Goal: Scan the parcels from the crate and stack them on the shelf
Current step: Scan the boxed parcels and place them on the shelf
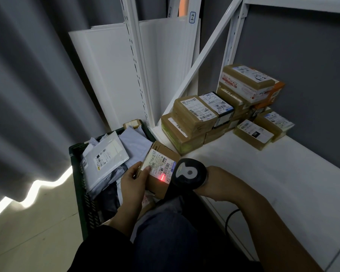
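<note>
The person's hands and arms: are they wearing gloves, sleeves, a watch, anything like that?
No gloves: the left hand and right hand are bare, with no ring or watch showing. Both forearms are bare too. Black fabric, likely a short or pushed-up sleeve, begins near the left elbow; the right arm shows no sleeve before the frame's edge.

A brown cardboard box [161, 165] tilts over the dark green crate [78, 173], red scan dot glowing on its white label, black scanner [190, 173] right beside it. Grey and white mailer bags [104, 156] heap in the crate; taped brown parcels [192, 114] stand stacked on the white shelf [263, 173].
</note>
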